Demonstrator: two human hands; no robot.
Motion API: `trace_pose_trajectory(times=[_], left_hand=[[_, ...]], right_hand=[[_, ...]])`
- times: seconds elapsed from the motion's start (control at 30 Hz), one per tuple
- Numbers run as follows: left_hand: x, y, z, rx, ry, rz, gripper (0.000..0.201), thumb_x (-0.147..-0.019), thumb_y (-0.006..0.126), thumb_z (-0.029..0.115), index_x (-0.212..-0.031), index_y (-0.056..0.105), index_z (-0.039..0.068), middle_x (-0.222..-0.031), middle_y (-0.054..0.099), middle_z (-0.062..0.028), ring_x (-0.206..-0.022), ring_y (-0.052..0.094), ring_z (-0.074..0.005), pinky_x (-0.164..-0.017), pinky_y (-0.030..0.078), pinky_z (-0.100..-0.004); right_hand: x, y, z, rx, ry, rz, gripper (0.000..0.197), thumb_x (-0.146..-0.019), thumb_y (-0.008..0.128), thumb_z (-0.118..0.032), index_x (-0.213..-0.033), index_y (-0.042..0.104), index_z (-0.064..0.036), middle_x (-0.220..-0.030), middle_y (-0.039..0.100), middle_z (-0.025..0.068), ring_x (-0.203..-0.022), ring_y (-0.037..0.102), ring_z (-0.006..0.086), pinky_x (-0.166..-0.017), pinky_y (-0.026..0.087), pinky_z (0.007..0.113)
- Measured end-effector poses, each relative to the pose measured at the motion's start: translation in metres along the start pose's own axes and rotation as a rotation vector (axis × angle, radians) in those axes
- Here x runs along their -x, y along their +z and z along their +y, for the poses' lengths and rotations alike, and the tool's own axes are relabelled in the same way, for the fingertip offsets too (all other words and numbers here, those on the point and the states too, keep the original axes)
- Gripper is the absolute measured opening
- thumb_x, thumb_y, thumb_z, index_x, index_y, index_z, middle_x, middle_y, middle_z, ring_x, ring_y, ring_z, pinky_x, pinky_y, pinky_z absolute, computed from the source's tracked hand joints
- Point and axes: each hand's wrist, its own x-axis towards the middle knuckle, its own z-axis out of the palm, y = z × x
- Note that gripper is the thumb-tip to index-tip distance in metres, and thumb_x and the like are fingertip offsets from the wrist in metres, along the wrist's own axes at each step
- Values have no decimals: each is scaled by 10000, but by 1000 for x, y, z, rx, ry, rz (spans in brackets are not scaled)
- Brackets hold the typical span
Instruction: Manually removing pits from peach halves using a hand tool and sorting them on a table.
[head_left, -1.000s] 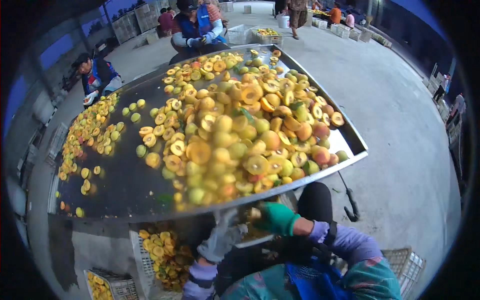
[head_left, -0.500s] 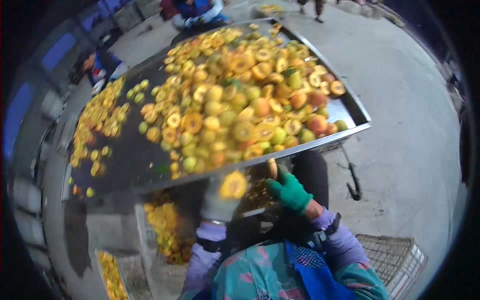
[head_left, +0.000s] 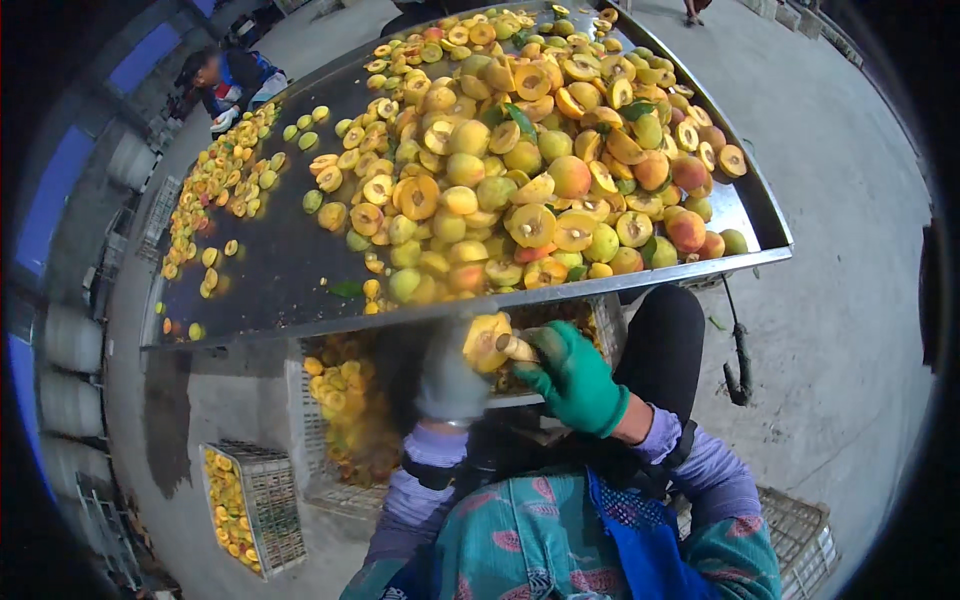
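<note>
My left hand, in a pale grey glove and smeared by motion, grips an apricot half with its yellow cut face showing. My right hand, in a green glove, is closed round a short tan tool that looks like a wooden handle. The tool's rounded end meets the cut face of the fruit; whatever working tip it has is hidden. Both hands are just below the near edge of a metal table. On it lies a large heap of apricots, many halved, some showing pits.
Beneath the table edge stands a crate of apricot halves. Another filled crate is on the floor to the left, and a pale crate is at the lower right. Across the table at far left sits a person. A dark hooked object lies on the floor.
My hands have come together: the tan tool, held upright and apart from the fruit before, now touches the apricot half. The whole view has shifted, with the table higher in the picture.
</note>
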Motion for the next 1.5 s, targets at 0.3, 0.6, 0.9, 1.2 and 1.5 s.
trace_pose_trajectory(times=[0.3, 0.6, 0.9, 1.2, 1.5], left_hand=[[6, 3, -3, -273, 146, -378, 438, -837, 585, 339, -1165, 504, 61, -1003, 605, -131, -903, 596, -268, -791, 507, -372], [-5, 21, 3, -254, 204, -172, 343, -855, 510, 321, -1072, 549, 59, -1008, 593, -114, -910, 579, -252, -797, 477, -368], [-18, 8, 18, 656, -445, -66, 400, -841, 521, 423, -1005, 578, 63, -917, 614, -133, -812, 618, -294, -636, 525, -422], [-5, 22, -4, 560, -644, -73, 405, -804, 538, 432, -977, 595, 70, -870, 610, -111, -741, 599, -298, -588, 518, -409], [-4, 81, 13, 464, -574, -152, 468, -811, 549, 443, -1057, 562, 44, -990, 596, -168, -884, 585, -346, -710, 506, -467]], right_hand=[[7, -23, 1, -97, -274, -148, 369, -736, 604, -150, -1083, 553, -37, -1160, 489, 190, -1009, 508, 367, -824, 455, 418], [32, 9, 35, -219, 395, -105, 325, -858, 528, -312, -1034, 506, -40, -899, 568, 212, -778, 566, 403, -638, 455, 457], [56, -67, 82, -145, 631, 571, 333, -810, 608, -266, -1035, 560, -25, -840, 611, 150, -749, 578, 250, -642, 465, 370], [411, -191, 235, 348, 1504, 1159, 387, -752, 638, -417, -892, 638, -57, -759, 624, 153, -719, 605, 284, -572, 458, 403], [306, -143, 246, -620, 1215, 1079, 373, -734, 709, -204, -1017, 591, 8, -800, 605, 73, -626, 601, 179, -524, 512, 331]])
